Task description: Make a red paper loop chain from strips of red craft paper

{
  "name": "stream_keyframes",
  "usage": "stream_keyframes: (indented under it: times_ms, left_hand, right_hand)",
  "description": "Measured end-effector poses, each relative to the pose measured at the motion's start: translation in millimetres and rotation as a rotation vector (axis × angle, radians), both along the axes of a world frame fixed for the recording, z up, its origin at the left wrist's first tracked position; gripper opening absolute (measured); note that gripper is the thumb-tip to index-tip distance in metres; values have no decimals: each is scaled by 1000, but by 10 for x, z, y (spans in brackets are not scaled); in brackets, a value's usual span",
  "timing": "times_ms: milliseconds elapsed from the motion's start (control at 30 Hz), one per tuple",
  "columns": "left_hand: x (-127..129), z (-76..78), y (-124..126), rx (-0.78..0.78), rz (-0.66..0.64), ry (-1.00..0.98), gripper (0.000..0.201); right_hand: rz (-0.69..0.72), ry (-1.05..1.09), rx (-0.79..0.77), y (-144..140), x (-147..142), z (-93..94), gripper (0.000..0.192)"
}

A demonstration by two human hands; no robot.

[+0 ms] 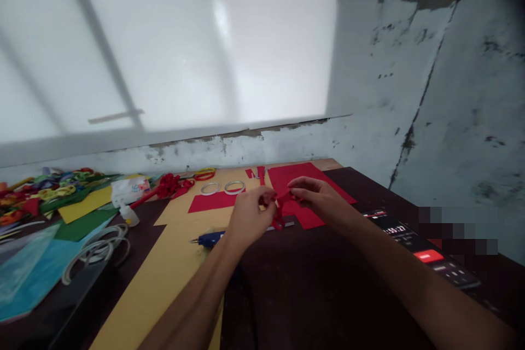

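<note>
My left hand [251, 213] is closed in a pinch on a small looped red felt strip [279, 219], over the near part of the table. Opposite it, my right hand [318, 198] pinches the same strip's other side with thumb and forefinger. Behind my hands lies a large red felt sheet [328, 186]. A smaller red piece [205, 203] is to the left, with two silver rings [210, 188] at its far edge. A blue glue gun [211, 239] lies by my left wrist, its metal tip pointing left.
Yellow-handled scissors [204, 174] and a red ribbon-like bundle [169, 186] lie near the wall. Further left are a small bottle [130, 215], a coiled white cable [94, 254] and coloured sheets [88, 224]. A phone [426, 254] showing a timer sits right, beneath my right forearm.
</note>
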State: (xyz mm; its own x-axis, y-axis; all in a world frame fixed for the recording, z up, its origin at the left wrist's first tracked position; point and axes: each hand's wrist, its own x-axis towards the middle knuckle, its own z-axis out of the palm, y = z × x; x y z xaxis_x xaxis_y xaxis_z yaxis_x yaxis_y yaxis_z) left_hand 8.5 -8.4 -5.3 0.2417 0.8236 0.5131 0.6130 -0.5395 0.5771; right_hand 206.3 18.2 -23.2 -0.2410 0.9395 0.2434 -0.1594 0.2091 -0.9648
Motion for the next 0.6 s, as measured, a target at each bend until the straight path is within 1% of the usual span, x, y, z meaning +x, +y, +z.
stream_keyframes:
  times_ms: [133,200,267,333,400,467,600]
  left_hand:
    - [24,-12,19,-289,-162,-183,25]
    - [35,-32,23,-419,-268,-275,33]
    - [48,-57,18,-524,-377,-363,47]
    - [60,-76,7,-586,-453,-388,53]
    - [64,-83,-2,-605,-474,-342,42]
    - [60,-78,-6,-609,-452,-276,29]
    - [40,-49,3,-596,-378,-227,23]
  right_hand:
    - [-32,64,-34,10,37,18,22]
    - [-21,116,-62,6,38,26,22]
    - [2,178,-88,-2,28,37,22]
    - [25,235,-104,-11,15,49,22]
    - [28,263,-108,-13,9,58,23]
    - [12,271,-104,-2,18,59,24]
    - [-62,219,-82,50,70,33,23]
